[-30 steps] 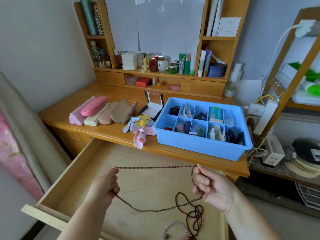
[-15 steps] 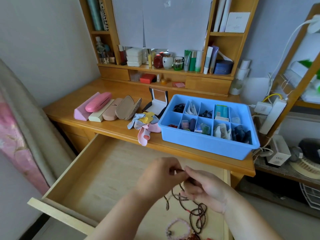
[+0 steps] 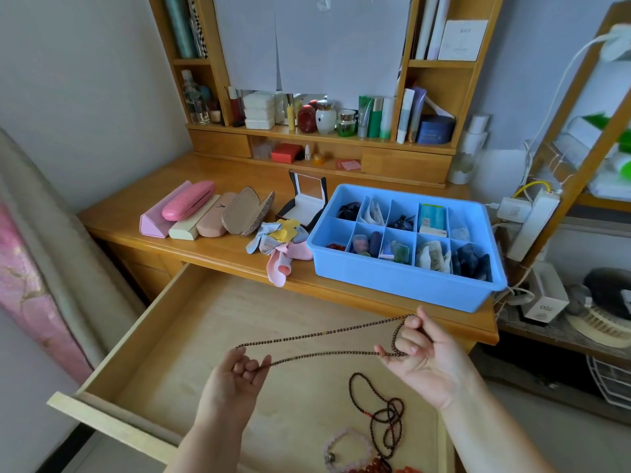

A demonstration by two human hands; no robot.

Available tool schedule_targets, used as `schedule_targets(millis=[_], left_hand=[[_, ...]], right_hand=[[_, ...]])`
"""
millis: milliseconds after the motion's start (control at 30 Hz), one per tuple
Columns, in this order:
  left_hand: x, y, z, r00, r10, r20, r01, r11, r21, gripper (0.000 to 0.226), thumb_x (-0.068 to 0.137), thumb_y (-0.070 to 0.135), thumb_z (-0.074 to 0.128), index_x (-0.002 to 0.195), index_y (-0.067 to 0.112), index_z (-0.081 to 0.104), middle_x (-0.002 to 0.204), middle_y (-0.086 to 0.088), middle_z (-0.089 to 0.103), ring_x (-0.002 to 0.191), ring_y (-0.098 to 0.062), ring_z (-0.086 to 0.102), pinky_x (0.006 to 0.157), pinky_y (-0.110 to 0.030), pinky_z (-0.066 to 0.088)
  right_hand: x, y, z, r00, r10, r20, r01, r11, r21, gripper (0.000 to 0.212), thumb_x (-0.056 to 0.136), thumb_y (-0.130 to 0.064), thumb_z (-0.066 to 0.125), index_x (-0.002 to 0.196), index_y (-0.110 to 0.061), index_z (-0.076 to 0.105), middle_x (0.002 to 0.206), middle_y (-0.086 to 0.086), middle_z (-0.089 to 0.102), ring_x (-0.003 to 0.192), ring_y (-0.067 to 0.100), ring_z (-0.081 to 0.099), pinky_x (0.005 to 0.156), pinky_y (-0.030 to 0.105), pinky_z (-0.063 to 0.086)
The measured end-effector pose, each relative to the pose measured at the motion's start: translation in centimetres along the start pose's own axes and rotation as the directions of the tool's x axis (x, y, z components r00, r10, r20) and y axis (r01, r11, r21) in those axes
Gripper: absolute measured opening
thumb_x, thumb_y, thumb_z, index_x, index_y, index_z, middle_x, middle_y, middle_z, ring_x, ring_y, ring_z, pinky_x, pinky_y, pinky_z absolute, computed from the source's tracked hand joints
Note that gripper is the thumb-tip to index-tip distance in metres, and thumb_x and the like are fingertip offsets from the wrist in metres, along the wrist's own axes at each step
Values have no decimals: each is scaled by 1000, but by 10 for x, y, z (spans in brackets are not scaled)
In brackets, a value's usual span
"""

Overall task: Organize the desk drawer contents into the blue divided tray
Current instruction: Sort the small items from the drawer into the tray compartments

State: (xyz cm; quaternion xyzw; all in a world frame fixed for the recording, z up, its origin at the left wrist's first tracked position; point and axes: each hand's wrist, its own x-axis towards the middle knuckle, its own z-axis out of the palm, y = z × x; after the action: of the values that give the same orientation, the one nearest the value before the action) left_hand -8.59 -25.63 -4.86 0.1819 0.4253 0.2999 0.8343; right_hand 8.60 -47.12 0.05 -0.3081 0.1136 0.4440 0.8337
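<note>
Drawer [image 3: 211,322]: we see a pink bracelet [image 3: 345,445] on its near floor.
Hands: our left hand [image 3: 239,377] and right hand [image 3: 423,356] each pinch the beads [image 3: 324,343], stretched between them above the drawer.
Counter [image 3: 218,247]: carries the tray [image 3: 403,281], its compartments partly filled.

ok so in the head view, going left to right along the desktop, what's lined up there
pink triangular case → hot pink glasses case → cream case → open tan case → pile of cloths → blue divided tray
</note>
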Motion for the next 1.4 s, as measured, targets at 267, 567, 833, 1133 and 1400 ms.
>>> schedule_targets(millis=[267, 567, 833, 1133, 1400], left_hand=[[-59, -17, 60, 478, 163, 863, -795, -337, 504, 30, 81, 43, 60, 66, 19, 49, 53, 9, 41, 55, -7, 38, 49, -16, 28], [-44, -11, 92, 826, 80, 557, -560, 217, 799, 40, 80, 36, 71, 58, 17, 44, 48, 8, 33, 41, -6, 34, 47, -16, 37], [-13, -4, 19, 954, -149, 258, 102, 977, 188, 18, 84, 22, 57, 69, 15, 50, 58, -2, 51, 64, -19, 63, 92, -46, 45], [-34, -32, 34, 924, -31, 382, -192, 825, 531, 35, 90, 19, 57, 56, 17, 49, 56, -2, 27, 43, -13, 30, 50, -27, 44], [-31, -8, 34, 939, -105, 326, 55, 985, 161, 16, 79, 17, 56, 69, 15, 45, 55, 2, 31, 44, -14, 32, 62, -29, 45]], right_hand=[[-3, 19, 19, 965, 17, 262, 73, 941, -330, 41, 88, -41, 49, 111, -11, 63, 102, 12, 68, 97, 26, 64, 93, 45, 36], [-13, 21, 15, 974, 138, 182, -28, 863, -504, 30, 84, -28, 57, 58, -12, 56, 41, -3, 24, 39, 16, 34, 84, 45, 43], [-6, 9, 0, 988, -50, -146, 16, 975, -222, 29, 75, -30, 68, 58, -12, 51, 53, 2, 44, 46, 18, 38, 81, 43, 44], [-6, 11, -2, 993, 22, 114, 50, 803, -594, 39, 76, -40, 62, 111, -24, 71, 67, 4, 60, 87, 19, 64, 89, 38, 37], [-2, 2, -6, 993, -71, 96, 96, 953, -287, 40, 80, -30, 60, 119, -26, 66, 101, 0, 69, 90, 14, 66, 92, 44, 35]])
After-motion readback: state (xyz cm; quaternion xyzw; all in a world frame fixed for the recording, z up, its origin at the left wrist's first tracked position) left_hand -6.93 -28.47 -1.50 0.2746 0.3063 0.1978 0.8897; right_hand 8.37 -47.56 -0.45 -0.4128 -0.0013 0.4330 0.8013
